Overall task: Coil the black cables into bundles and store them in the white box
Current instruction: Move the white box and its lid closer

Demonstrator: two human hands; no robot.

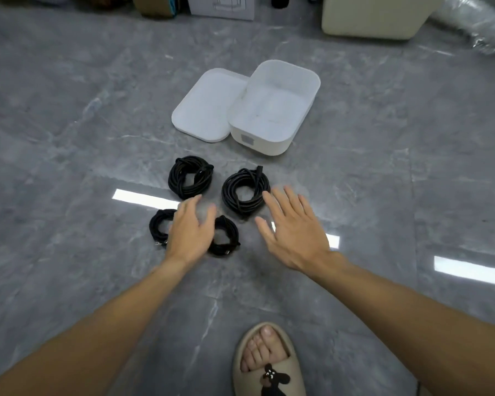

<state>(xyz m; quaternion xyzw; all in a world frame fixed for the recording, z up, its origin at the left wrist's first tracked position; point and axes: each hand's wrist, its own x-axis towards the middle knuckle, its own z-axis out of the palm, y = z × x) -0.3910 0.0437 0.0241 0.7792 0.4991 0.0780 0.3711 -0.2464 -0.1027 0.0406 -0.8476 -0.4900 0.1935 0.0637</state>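
Grey marble-patterned floor tiles [69, 124] are filling the view, reflecting bright strips of ceiling light; boxes and a cream container [375, 15] are standing along the far edge. White box [272, 110] is sitting open on the floor beyond the cables, nothing lying inside it; its lid [206, 107] is lying upturned, touching the box's left side. 4 black coiled cable bundles are resting on the floor nearer the person: far-left bundle [189, 178] and far-right bundle [245, 191] are lying side by side; near-left bundle [161, 227] and near-right bundle [226, 237] are lying closer, both partly hidden. Left hand [190, 227] is reaching forward palm down, fingers relaxed and spread, grasping nothing, covering the gap between the 2 near bundles. Right hand [293, 227] is extending palm down with straight, splayed fingers, holding nothing, its fingertips just beside the far-right bundle. Both forearms are stretching in from the lower corners; 1 foot in a beige slipper [269, 364] is showing below.
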